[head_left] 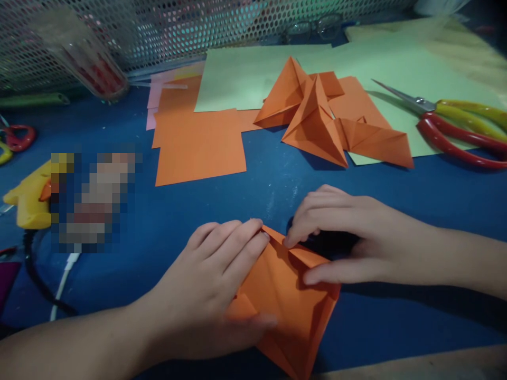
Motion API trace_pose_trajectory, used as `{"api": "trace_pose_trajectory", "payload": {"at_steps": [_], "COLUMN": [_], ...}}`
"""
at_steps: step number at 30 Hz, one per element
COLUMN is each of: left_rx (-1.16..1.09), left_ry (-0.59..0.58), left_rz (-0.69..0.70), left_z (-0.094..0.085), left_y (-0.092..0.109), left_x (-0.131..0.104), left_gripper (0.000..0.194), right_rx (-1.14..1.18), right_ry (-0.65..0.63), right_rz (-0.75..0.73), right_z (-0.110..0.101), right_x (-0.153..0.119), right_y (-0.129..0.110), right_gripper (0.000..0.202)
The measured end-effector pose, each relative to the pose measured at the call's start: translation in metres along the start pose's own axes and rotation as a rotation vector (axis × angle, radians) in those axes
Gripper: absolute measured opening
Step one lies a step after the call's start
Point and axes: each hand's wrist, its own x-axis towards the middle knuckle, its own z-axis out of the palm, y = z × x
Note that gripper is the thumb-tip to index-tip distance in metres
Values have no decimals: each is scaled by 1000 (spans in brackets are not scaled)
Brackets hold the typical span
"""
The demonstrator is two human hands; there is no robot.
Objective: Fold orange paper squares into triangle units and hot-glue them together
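An orange folded paper (pixel 293 301) lies on the blue table at the bottom centre, with raised edges and crease lines. Over its left side rests my left hand (pixel 214 285), fingers side by side at the top left corner and thumb across the lower part. My right hand (pixel 352 237) pinches the paper's upper right edge, index fingertip on the folded rim and thumb on the inner face. Behind, folded orange pieces (pixel 312 121) stand in a group near the scissors (pixel 439 113).
Flat orange sheets (pixel 202 145) and pale green sheets (pixel 241 74) lie at the back. At left are a yellow glue gun (pixel 34 195), a blurred-out object (pixel 99 198) with a white cable, and red-yellow scissors (pixel 19 138). A jar (pixel 91 66) leans by the mesh.
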Motion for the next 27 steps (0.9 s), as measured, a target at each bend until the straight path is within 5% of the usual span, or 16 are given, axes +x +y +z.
{"api": "trace_pose_trajectory", "payload": {"at_steps": [4, 14, 24, 27], "left_rx": [-5, 20, 39, 78], "left_ry": [-4, 34, 23, 15], "left_rz": [29, 115, 168, 163], "left_z": [-3, -4, -5, -6], "left_y": [0, 0, -2, 4], "left_x": [4, 3, 7, 5], "left_gripper": [63, 51, 51, 52], "right_rx": [20, 55, -245, -288], "right_ry": [-94, -104, -106, -121], "right_rz": [-28, -232, -316, -324], "right_z": [-7, -3, 0, -1], "right_x": [0, -5, -9, -8], "right_y": [2, 1, -2, -5], "right_gripper": [38, 17, 18, 34]}}
